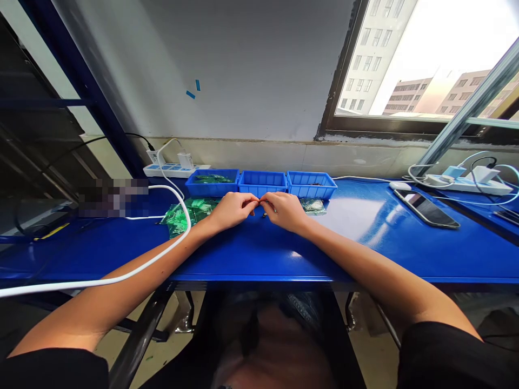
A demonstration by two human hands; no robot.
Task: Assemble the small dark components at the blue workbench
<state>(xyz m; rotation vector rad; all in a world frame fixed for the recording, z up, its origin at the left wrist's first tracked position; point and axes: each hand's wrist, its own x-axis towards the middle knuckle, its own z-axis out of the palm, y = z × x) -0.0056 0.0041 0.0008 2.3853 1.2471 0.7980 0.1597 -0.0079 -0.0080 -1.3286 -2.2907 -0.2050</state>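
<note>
My left hand (233,210) and my right hand (287,210) meet above the blue table, both with fingers pinched together and the tips touching or nearly so. Whatever lies between the fingertips is too small and hidden to make out. A small dark, shiny piece (265,215) shows just below my right fingers. Behind the hands stand three blue bins in a row: the left bin (213,189) has green pieces in it, the middle bin (263,187) is directly behind my fingertips, and the right bin (311,193) holds some small dark bits.
Green plastic packets (178,219) lie left of my left hand; a small clear bag (313,206) lies beside my right. A white cable (121,278) arches over my left forearm. At right are a phone (427,208) and a power strip (486,186); another power strip (174,172) stands back left.
</note>
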